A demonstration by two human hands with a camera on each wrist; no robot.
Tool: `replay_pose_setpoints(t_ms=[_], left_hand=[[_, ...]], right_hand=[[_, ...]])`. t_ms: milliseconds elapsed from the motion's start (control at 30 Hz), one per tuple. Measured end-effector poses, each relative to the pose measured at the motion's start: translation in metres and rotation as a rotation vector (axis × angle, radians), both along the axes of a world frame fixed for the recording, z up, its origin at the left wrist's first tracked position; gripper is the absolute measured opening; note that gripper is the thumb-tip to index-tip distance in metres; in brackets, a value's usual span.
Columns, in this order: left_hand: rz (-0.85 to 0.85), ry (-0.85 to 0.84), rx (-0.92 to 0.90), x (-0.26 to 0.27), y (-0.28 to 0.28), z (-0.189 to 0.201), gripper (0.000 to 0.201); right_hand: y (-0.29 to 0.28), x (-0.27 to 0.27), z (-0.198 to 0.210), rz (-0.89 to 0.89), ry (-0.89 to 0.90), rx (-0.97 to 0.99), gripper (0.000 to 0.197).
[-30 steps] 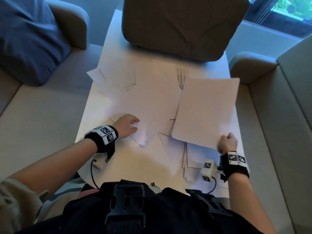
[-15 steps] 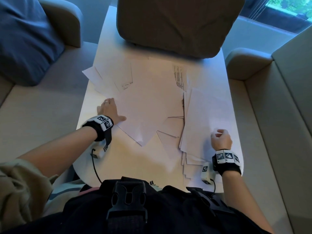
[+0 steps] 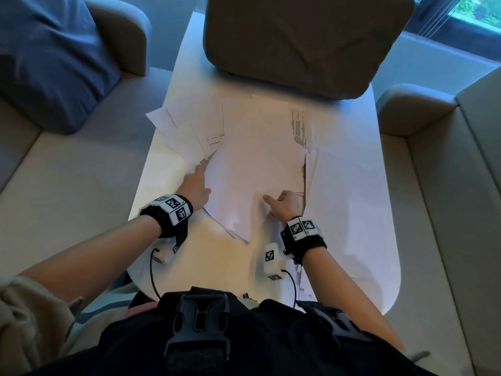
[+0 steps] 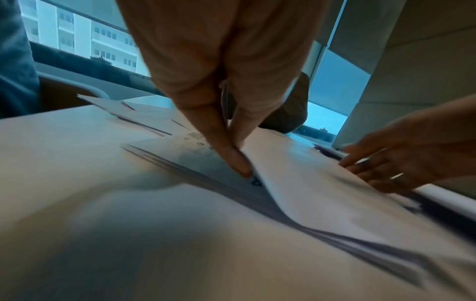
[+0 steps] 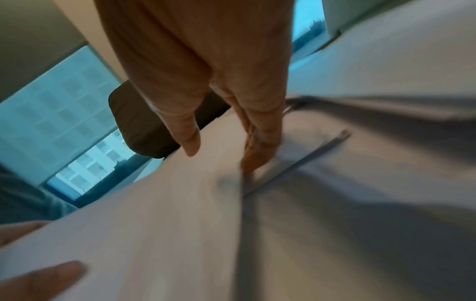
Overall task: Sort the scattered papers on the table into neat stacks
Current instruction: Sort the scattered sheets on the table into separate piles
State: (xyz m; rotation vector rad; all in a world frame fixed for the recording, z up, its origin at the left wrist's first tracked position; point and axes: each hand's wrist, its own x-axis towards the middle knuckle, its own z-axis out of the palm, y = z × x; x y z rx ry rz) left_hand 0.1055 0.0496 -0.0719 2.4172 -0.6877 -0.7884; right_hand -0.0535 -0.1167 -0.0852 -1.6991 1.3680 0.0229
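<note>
A: White paper, loose sheets. Head view: the scattered papers (image 3: 260, 164) overlap in a fan on the desk (image 3: 379, 289), on the person's side of the brown cushion (image 3: 298, 42). A neater stack (image 3: 349, 202) lies just right of the fan, further from the cushion's middle. Left hand (image 3: 196, 187) at the fan's left edge, right hand (image 3: 284, 206) at its near right edge.

B: Left wrist view?

A: Left fingers (image 4: 231, 154) held straight and together, tips pressing under the raised edge of the top sheet (image 4: 309, 183), which bows upward. Nothing pinched. Layered edges show beneath.

B: Right wrist view?

A: Blurred. Right fingers (image 5: 260, 142) extended, tips on the sheet's opposite edge; thumb apart, not gripping. Cushion beyond.

B: Handling note for the step?

A: Judged to be squaring the fan between both hands. Push the two edges inward evenly and keep palms low, so the top sheet flattens rather than buckles. Gather the sheets nearest the cushion too, then lay the bundle onto the stack.
</note>
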Motion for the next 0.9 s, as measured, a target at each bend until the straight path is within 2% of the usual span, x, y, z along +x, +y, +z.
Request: replay_pose_setpoints(t_ms=[67, 100, 200, 267, 367, 433, 500, 567, 633, 667, 767, 833, 900], left_hand=[[-0.027, 0.071, -0.023, -0.006, 0.000, 0.000, 0.062], [-0.034, 0.087, -0.033, -0.008, 0.001, -0.001, 0.063], [-0.033, 0.088, -0.012, -0.007, 0.004, -0.003, 0.060], [-0.022, 0.088, -0.006, -0.005, 0.007, -0.004, 0.058], [-0.042, 0.112, -0.085, -0.011, 0.011, -0.003, 0.055], [-0.062, 0.136, -0.166, -0.017, 0.013, -0.002, 0.056], [-0.061, 0.137, -0.208, -0.015, 0.015, -0.004, 0.059], [-0.045, 0.137, -0.220, -0.008, 0.016, -0.009, 0.059], [-0.033, 0.148, -0.248, 0.000, 0.017, -0.013, 0.050], [-0.044, 0.129, -0.248, 0.003, 0.018, -0.016, 0.046], [-0.118, -0.081, -0.166, 0.014, 0.018, -0.022, 0.044], [-0.114, -0.150, -0.101, 0.019, 0.015, -0.024, 0.054], [-0.113, -0.171, -0.006, 0.022, 0.009, -0.023, 0.072]], right_hand=[[0.001, 0.006, -0.005, -0.053, -0.004, 0.067, 0.059], [0.003, 0.007, -0.006, -0.086, -0.020, 0.078, 0.061], [0.007, 0.002, -0.004, -0.129, -0.039, -0.008, 0.039], [0.011, -0.002, 0.001, -0.075, -0.016, -0.104, 0.037], [0.018, -0.003, 0.008, 0.003, -0.091, -0.176, 0.040], [0.019, 0.000, 0.006, 0.005, -0.150, -0.128, 0.027], [0.014, -0.001, 0.005, -0.020, -0.204, -0.119, 0.017], [-0.001, -0.009, 0.009, -0.086, -0.267, -0.186, 0.015], [-0.022, -0.021, 0.015, -0.182, -0.309, -0.271, 0.017], [-0.034, -0.030, 0.017, -0.232, -0.313, -0.316, 0.019], [-0.069, -0.071, 0.027, -0.343, -0.253, -0.421, 0.016], [-0.089, -0.106, 0.028, -0.391, -0.187, -0.449, 0.016], [-0.104, -0.138, 0.018, -0.431, -0.125, -0.427, 0.010]])
